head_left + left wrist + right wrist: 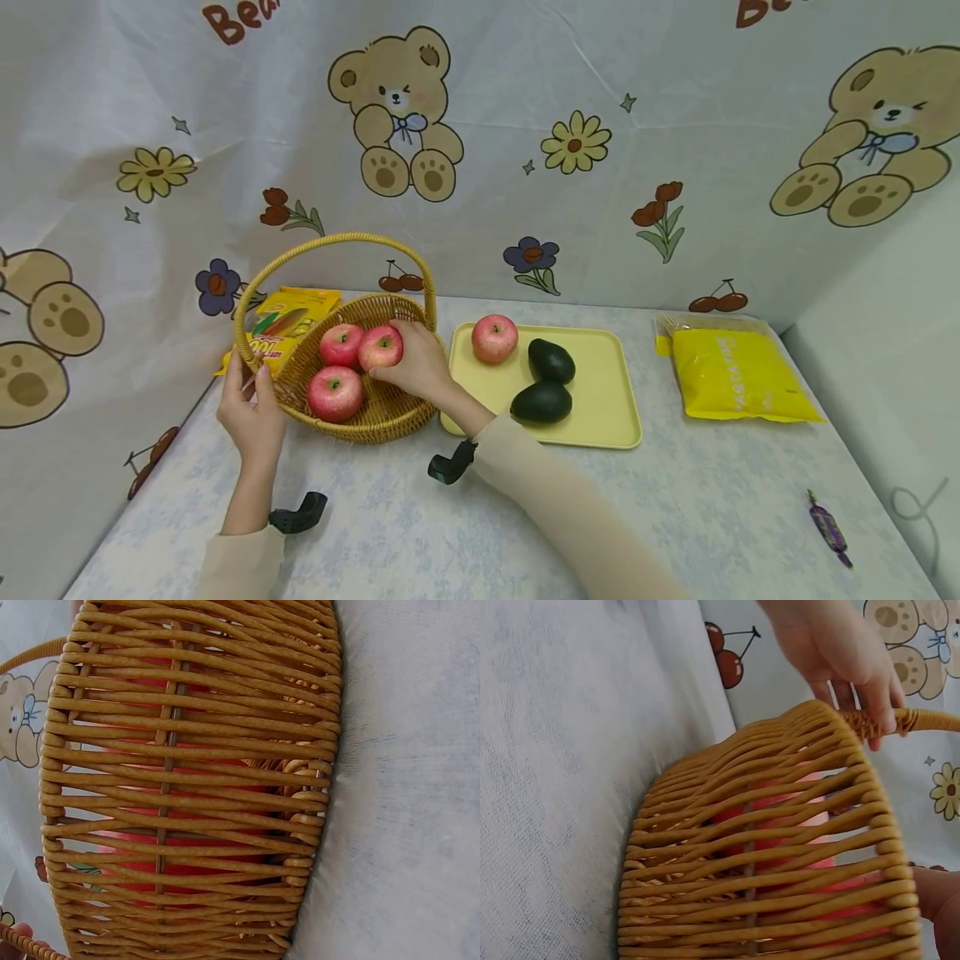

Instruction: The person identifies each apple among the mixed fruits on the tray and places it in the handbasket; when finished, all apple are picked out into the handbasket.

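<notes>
A wicker basket [390, 429] with a tall arched handle [348, 237] stands on the left of the table. My left hand [251, 417] grips the foot of the handle at the basket's left rim; in the right wrist view its thumb and fingers [885, 712] wrap round the wicker. Inside the basket, my right hand [416, 358] holds a red apple [381, 347] between thumb and fingers. Two more apples lie close by, one behind [341, 344] and one in front [335, 394]. Through the weave in the left wrist view, red apple skin [202, 787] shows.
Right of the basket, a yellow tray [600, 417] carries one apple [495, 338] and two dark avocados [542, 402]. A yellow packet [300, 312] lies behind the basket. Farther right are a yellow pasta bag [738, 375] and a purple wrapped candy [829, 529]. A bear-print cloth [480, 208] hangs behind.
</notes>
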The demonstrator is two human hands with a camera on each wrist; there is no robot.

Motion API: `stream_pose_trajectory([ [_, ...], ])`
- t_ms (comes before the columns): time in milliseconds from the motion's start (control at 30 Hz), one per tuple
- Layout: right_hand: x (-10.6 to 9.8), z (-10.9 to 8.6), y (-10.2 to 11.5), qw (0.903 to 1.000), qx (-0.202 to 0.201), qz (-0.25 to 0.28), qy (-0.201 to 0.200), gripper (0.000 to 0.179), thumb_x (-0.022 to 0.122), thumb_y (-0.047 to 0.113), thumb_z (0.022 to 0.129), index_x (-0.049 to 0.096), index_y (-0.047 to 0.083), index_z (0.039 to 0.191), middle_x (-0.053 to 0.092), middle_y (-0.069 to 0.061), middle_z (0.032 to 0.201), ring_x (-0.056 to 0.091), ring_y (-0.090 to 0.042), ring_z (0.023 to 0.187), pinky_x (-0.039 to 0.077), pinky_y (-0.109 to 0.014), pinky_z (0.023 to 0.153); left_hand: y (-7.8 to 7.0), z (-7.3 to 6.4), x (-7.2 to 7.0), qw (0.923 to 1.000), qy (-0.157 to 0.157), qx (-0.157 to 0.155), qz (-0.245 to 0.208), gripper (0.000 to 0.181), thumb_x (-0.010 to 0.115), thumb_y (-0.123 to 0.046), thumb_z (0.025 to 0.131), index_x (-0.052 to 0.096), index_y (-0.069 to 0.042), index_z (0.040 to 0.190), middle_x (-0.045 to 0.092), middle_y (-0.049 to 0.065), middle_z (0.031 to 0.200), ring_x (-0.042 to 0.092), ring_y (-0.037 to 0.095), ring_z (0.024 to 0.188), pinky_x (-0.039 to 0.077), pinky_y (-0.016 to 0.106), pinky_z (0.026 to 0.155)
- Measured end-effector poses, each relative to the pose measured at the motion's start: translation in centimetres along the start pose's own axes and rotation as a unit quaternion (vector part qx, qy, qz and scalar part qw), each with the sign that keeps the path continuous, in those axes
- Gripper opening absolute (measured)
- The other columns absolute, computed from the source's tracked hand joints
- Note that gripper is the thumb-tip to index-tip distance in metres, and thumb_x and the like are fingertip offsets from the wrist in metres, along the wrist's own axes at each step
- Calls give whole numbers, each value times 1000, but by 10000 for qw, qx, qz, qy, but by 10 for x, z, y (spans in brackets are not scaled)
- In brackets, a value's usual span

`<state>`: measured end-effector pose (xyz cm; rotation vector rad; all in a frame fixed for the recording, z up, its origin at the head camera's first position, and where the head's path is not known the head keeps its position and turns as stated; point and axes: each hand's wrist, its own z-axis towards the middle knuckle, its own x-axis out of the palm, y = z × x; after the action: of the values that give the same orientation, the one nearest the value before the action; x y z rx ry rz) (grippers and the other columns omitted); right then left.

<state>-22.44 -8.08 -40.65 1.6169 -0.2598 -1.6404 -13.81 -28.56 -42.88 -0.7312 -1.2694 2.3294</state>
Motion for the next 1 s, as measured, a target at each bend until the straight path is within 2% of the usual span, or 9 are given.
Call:
stream_pose_trajectory([
  [333, 12, 13, -2, 9986, 346, -375, -108, 76, 83, 40, 74, 51, 11, 137, 59, -8, 130, 58, -24, 117, 49, -40, 98, 1, -1, 1, 9999, -43, 116, -67, 42, 51, -16, 101, 51, -20, 143, 64, 11, 127, 54, -3, 106, 45, 8, 88],
  [600, 22, 19, -5, 9961, 535, -618, -321, 72, 83, 39, 73, 55, 11, 132, 60, -9, 125, 61, -25, 110, 53, -39, 91, 0, -1, 1, 9999, -39, 70, -64, 42, 51, -17, 101, 52, -21, 142, 64, 10, 127, 55, -2, 107, 45, 9, 89],
  [1000, 24, 23, -4, 9951, 844, -416, -300, 67, 86, 36, 73, 58, 7, 127, 62, -12, 120, 63, -26, 107, 55, -39, 87, 0, -1, 1, 9999, -46, 143, -63, 42, 51, -16, 101, 51, -22, 143, 64, 11, 127, 56, 1, 108, 46, 10, 90],
])
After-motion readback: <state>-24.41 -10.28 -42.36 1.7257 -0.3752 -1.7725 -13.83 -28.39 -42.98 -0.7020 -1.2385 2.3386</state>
